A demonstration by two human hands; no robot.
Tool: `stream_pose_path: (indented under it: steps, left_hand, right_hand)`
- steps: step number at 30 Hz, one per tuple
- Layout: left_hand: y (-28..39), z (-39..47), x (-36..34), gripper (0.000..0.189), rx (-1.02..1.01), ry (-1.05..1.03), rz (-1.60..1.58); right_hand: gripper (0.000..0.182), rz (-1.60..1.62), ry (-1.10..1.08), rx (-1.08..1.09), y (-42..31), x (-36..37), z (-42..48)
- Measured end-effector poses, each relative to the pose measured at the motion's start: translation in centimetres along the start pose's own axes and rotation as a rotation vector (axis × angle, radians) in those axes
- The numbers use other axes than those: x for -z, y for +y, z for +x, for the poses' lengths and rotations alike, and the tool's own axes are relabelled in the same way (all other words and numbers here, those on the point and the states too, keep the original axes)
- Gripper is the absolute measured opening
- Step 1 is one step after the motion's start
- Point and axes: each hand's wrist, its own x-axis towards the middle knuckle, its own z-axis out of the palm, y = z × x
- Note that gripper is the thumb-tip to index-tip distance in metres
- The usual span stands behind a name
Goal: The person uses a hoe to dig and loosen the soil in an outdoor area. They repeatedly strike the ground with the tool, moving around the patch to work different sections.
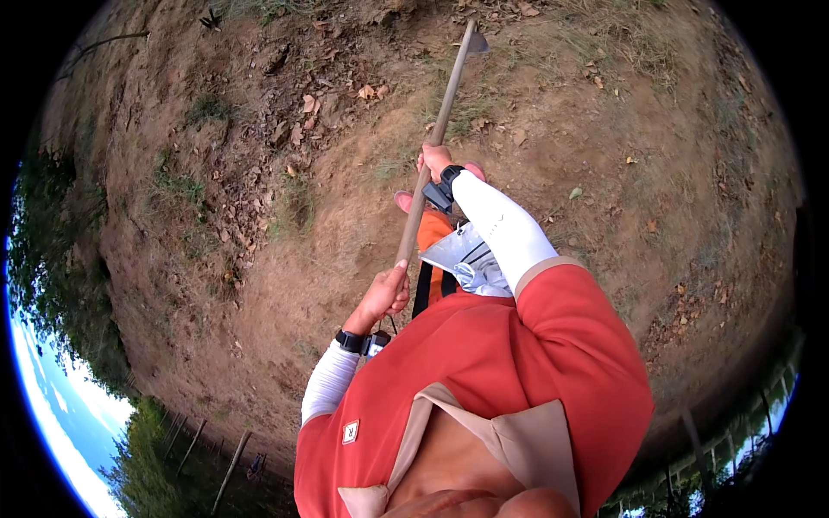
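A hoe runs up the middle of the head view, its long wooden handle (449,97) slanting away from my body. At the far end its metal blade (479,44) is at or near the bare soil; contact cannot be told. My left hand (386,291) grips the handle's near end, close to my waist. Farther along the shaft, my right hand (436,159) is wrapped around it. Each wrist carries a black strap with a small device, such as the right wrist device (438,196).
Brown earth (350,194) slopes around me, with dry leaves (311,103) and grass tufts (210,109). My pink shoes (403,201) are near the handle. A grey pouch-like item (469,256) hangs at my waist. Trees (52,213) and thin posts (230,472) stand at the rim.
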Motion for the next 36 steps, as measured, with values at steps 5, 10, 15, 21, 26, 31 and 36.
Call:
stream_pose_path:
  steps: [5, 10, 15, 21, 26, 31, 36]
  left_hand:
    - [5.6, 7.7, -1.8, 0.046, -0.068, -0.012, 0.092]
    - [6.1, 12.5, -2.2, 0.048, -0.026, 0.038, 0.183]
    - [-0.1, 8.2, -0.3, 0.047, 0.108, 0.064, 0.114]
    - [-3.0, -0.8, 1.7, 0.043, 0.095, 0.272, 0.198]
    - [-3.9, -3.7, 2.9, 0.038, 0.066, 0.280, 0.122]
    - [-2.7, -1.8, 1.4, 0.035, -0.004, 0.269, 0.219]
    - [1.2, 3.3, 0.7, 0.041, -0.179, 0.318, 0.528]
  right_hand:
    - [0.033, -0.158, 0.030, 0.144, -8.1, 1.2, 0.2]
    - [0.037, -0.111, 0.036, 0.092, -6.2, 4.0, 1.8]
    - [0.034, -0.126, 0.031, -0.059, 3.6, 4.7, -0.3]
    - [0.025, 0.029, -0.202, -0.257, 10.0, 0.2, -6.5]
    - [0.023, 0.046, -0.174, -0.350, 13.5, -2.7, -6.9]
    - [0.024, 0.084, -0.121, -0.234, 10.4, -2.0, -6.5]
    - [0.024, 0.282, -0.130, -0.112, 1.6, -0.5, -5.3]
